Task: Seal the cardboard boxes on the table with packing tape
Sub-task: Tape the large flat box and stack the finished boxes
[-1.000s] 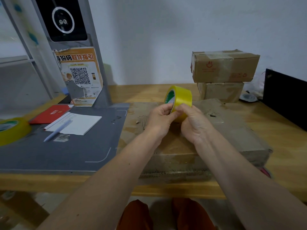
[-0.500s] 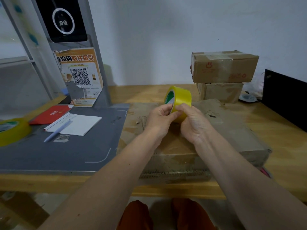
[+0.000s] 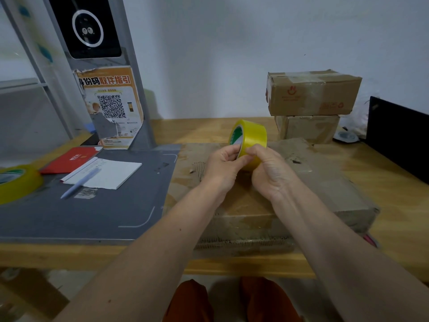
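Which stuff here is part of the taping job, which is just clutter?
In use:
tape roll, held by left hand and right hand
flat cardboard box under the hands
two stacked boxes

Lying about:
second tape roll
notepad, pen
red booklet
QR poster

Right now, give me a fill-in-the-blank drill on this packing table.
1. Both hands hold a roll of ___ packing tape.
2. The left hand and right hand work above a flat ___ box.
3. The pen lies on a white ___.
Missing: yellow; cardboard; notepad
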`<state>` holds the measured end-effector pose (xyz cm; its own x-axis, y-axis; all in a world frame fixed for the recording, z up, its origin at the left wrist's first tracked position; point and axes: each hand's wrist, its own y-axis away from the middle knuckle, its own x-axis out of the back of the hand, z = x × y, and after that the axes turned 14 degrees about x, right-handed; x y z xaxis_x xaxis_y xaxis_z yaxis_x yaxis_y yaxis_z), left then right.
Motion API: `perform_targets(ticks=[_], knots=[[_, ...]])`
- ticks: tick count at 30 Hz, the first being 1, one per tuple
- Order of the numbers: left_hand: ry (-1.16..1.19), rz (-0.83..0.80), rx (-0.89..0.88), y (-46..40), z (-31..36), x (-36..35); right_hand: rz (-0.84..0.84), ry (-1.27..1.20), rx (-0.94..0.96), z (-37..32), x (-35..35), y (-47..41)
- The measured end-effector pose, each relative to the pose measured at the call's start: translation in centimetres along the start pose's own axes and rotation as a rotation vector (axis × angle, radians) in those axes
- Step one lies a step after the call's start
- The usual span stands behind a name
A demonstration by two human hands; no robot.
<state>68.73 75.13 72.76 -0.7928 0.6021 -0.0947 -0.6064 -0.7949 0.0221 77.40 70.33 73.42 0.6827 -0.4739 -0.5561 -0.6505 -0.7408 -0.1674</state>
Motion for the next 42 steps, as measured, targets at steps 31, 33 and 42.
perform_targets(ticks=[31,33,42], knots=[[-0.308,0.446,-0.048,-0.6,0.0,-0.5,0.114,0.459,0.124,-0.5,-0.2,1.6],[-0.328,0.443,-0.075,-0.5,0.0,-0.6,0.114,0.45,0.124,-0.6,-0.1,1.6],[-0.329,0.431,-0.146,-0.1,0.2,-0.8,0.03,0.377,0.087,-0.6,0.6,1.2]])
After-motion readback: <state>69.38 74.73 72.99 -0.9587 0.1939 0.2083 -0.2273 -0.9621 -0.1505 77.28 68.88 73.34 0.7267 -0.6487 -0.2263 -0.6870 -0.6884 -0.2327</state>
